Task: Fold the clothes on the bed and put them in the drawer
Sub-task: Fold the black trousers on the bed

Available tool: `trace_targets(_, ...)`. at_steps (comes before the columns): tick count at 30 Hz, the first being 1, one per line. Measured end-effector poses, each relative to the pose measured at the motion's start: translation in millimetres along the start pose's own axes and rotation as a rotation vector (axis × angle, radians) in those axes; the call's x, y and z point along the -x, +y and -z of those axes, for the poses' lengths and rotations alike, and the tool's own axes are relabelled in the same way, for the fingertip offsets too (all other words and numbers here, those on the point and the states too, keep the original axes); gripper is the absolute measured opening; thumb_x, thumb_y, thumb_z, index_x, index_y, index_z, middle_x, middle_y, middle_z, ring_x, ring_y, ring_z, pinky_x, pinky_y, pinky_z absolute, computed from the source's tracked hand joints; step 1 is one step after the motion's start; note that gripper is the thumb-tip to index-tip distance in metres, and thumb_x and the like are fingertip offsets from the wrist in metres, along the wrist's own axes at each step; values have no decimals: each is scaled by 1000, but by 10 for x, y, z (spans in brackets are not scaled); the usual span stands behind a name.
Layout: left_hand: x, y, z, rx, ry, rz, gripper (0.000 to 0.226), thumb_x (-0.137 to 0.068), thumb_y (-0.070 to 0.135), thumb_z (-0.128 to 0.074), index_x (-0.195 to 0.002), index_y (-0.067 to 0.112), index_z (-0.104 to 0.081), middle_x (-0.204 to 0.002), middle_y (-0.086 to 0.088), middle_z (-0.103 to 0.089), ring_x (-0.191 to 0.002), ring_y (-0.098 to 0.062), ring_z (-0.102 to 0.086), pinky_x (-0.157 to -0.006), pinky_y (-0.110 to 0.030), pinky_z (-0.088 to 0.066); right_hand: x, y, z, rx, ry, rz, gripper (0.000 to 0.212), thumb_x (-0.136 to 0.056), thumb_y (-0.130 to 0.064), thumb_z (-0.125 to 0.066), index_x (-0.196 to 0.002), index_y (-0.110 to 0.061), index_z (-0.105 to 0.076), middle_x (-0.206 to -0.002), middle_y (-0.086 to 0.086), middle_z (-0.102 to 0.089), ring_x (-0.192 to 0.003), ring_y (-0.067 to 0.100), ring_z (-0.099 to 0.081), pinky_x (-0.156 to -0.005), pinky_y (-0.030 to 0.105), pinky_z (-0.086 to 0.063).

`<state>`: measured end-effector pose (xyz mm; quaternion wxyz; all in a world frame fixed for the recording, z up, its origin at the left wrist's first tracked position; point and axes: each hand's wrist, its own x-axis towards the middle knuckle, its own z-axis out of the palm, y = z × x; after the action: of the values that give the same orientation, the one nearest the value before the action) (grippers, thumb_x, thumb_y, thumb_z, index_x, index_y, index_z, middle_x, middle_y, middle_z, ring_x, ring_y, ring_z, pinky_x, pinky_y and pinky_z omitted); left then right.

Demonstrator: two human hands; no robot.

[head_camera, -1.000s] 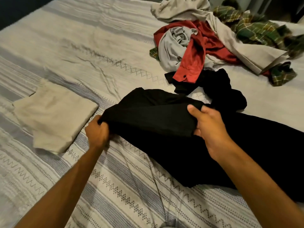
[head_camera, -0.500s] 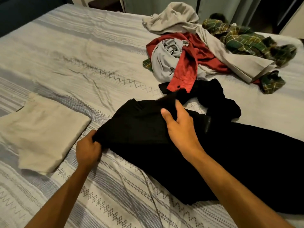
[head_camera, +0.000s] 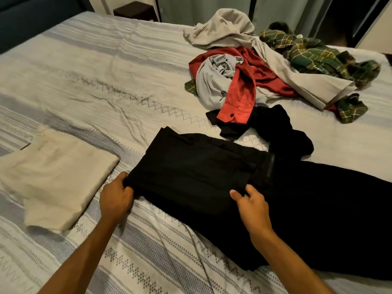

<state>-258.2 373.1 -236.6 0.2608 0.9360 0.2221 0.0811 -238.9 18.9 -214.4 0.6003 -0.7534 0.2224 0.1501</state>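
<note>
Here both hands (head_camera: 115, 197) (head_camera: 251, 203) grip the black garment (head_camera: 191, 170), fingertips hidden underneath.

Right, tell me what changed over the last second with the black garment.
The right hand left the fold's top edge and came down to pinch its near corner. The black garment now lies flatter. The left hand still grips its corner; the beige folded piece and pile stayed.

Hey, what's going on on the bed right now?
A person is folding a black garment on the bed. The left hand grips its near left corner and the right hand pinches the folded edge. A folded cream piece lies to the left. A pile of unfolded clothes waits farther back.
</note>
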Motion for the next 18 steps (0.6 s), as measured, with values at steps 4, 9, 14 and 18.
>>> trace_targets(4, -34, 56, 79, -199, -77, -74, 25, -75, 36, -56, -95, 29, -44, -73, 3, -62, -64, -26, -59, -55, -35, -42, 82, 104, 97, -25, -8, 1, 16, -97, -36, -72, -109, -25, -72, -101, -8, -74, -110, 12, -70, -98, 39, -58)
trace_targets(9, -7, 74, 59, -207, 1, -86, 40, -84, 35, -67, -118, 27, -47, -118, 1, -64, -87, -23, -64, -66, -37, -48, 70, 176, 229, 43, -43, 33, 48, -91, -44, -75, -64, -23, -42, -61, -1, -42, -59, 14, -42, -61, 43, -44)
trace_targets(14, -356, -148, 459, 430, -721, 122, 84, -66, 35, -82, -144, 30, -49, -137, -7, -61, -118, -17, -63, -92, -37, -55, -7, 172, 232, -81, -135, 5, 44, -85, -55, -79, -76, -19, -55, -73, 9, -62, -72, 27, -68, -71, 43, -61)
trace_targets(18, -772, 62, 768, 303, -874, 206, 65, -71, 83, -74, -117, 37, -72, -109, 10, -75, -98, -10, -69, -86, -29, -48, -82, 180, 111, -23, -26, 77, 56, -92, -51, -73, -143, -33, -58, -147, -4, -60, -135, 18, -57, -107, 32, -45)
